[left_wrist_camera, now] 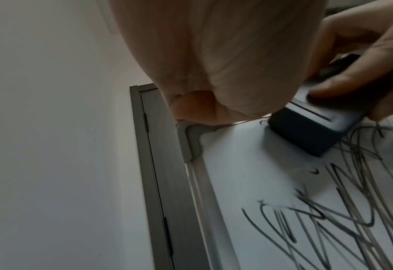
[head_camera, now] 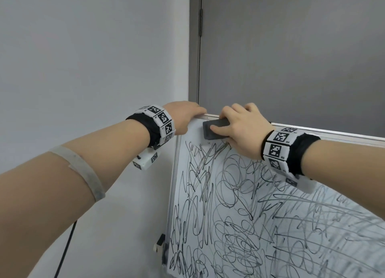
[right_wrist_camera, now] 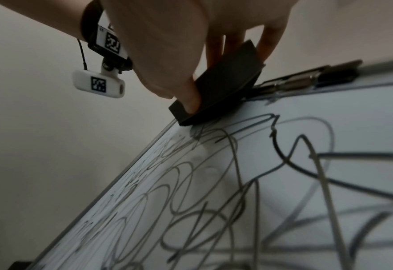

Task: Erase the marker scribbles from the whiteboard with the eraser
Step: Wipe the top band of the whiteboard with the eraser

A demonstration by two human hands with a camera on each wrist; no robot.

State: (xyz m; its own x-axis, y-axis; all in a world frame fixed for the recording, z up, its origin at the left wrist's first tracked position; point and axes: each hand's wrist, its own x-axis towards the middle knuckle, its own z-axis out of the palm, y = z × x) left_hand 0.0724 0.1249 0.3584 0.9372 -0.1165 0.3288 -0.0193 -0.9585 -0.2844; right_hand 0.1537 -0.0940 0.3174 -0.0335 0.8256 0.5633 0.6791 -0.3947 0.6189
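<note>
The whiteboard stands tilted before me, covered in black marker scribbles. A small patch at its top left corner is wiped white. My right hand grips the dark grey eraser, thumb on its near side and fingers over the top, and presses it flat on the board just under the top rail. The right wrist view shows the eraser lying against the uppermost scribbles. My left hand curls over the board's top left corner and holds it.
A grey door stands behind the board, with a white wall to the left. A black cable hangs down the wall. A small clip sits on the board's left edge. A dark and metal fitting lies along the top rail.
</note>
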